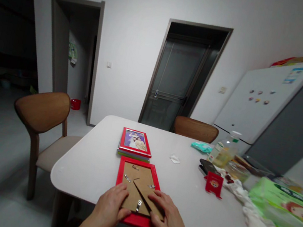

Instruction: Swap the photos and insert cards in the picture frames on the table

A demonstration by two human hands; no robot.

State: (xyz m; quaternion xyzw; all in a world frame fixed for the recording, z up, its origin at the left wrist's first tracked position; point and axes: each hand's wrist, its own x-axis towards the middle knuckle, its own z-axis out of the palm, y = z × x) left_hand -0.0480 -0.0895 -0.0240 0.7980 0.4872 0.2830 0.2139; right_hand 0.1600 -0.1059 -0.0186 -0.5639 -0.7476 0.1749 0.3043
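A red picture frame (pixel 124 169) lies face down near the table's front edge, its brown backing board (pixel 131 194) upward with metal clips around it. A brown stand flap (pixel 151 198) sits slantwise on the board. My left hand (pixel 111 206) holds the frame's lower left side, fingers on the board and thumb at the lower edge. My right hand (pixel 169 218) grips the flap and the lower right side of the frame. Just beyond is a stack of frames, with a red one (pixel 136 142) showing a photo on top.
On the white table (pixel 86 164) are a scrap of paper (pixel 174 158), a red card-like stand (pixel 214 184), a dark phone-like item (pixel 207 166), a bottle (pixel 223 149), crumpled tissue (pixel 260 226) and a green package (pixel 287 208). Wooden chairs (pixel 43 110) stand left and behind.
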